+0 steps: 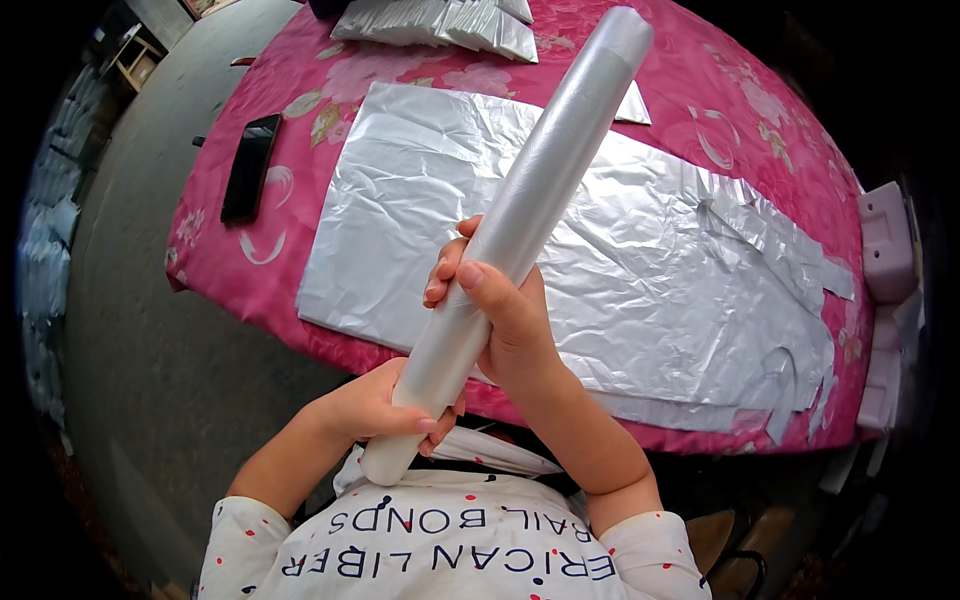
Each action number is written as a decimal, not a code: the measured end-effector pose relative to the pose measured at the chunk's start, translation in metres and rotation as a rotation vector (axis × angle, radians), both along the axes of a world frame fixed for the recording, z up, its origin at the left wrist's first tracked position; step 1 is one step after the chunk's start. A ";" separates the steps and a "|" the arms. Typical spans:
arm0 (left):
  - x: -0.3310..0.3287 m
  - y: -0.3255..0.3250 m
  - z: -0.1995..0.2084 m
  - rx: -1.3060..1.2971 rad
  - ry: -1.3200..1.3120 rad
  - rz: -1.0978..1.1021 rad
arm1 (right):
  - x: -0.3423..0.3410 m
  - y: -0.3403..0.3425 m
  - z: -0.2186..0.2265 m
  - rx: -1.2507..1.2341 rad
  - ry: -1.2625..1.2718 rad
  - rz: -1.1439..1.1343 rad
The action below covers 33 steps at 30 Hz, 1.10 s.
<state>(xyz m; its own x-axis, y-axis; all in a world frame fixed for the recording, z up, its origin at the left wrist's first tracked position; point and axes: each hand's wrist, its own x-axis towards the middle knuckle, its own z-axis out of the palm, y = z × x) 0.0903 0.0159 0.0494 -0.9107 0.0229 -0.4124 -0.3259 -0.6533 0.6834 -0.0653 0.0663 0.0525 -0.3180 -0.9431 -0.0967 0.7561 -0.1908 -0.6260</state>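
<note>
A long roll of silvery-white plastic film (545,170) slants up from my lap toward the far side of the table. Near its lower end, my left hand (385,405) is wrapped round it. Higher up, my right hand (505,310) grips the same roll, thumb across its front and fingertips showing on the far side. Beyond and beneath the roll, a stack of flat silvery plastic bags (660,270) covers much of the table. Its sheets are creased, with loose strips at the right end.
A pink flowered cloth (240,185) covers the table. A black phone (251,168) lies at the left, and a pile of folded silvery bags (440,22) sits at the far edge. Pale plastic pieces (888,240) stand beyond the right edge. Grey floor (140,250) stretches along the left.
</note>
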 end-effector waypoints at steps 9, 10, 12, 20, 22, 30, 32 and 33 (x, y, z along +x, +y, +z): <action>0.000 0.001 -0.033 -0.489 -0.112 0.203 | 0.011 0.008 -0.031 0.207 0.181 -0.066; 0.005 0.002 -0.028 -0.407 -0.179 0.154 | 0.006 0.007 -0.035 0.225 0.167 -0.065; 0.014 -0.001 -0.028 -0.246 -0.251 0.082 | -0.019 0.003 -0.033 0.271 0.104 -0.133; 0.059 0.004 -0.040 -0.138 -0.434 -0.085 | -0.156 0.012 -0.042 0.500 0.630 -0.300; 0.063 0.006 -0.040 -0.094 -0.409 -0.070 | -0.163 0.018 -0.038 0.564 0.726 -0.100; 0.065 0.005 -0.043 -0.014 -0.419 -0.058 | -0.150 0.017 -0.027 0.527 0.769 0.270; 0.064 0.006 -0.045 -0.035 -0.417 -0.055 | -0.147 0.017 -0.030 0.472 0.840 0.307; 0.065 0.007 -0.045 -0.039 -0.413 -0.050 | -0.147 0.017 -0.031 0.486 0.858 0.294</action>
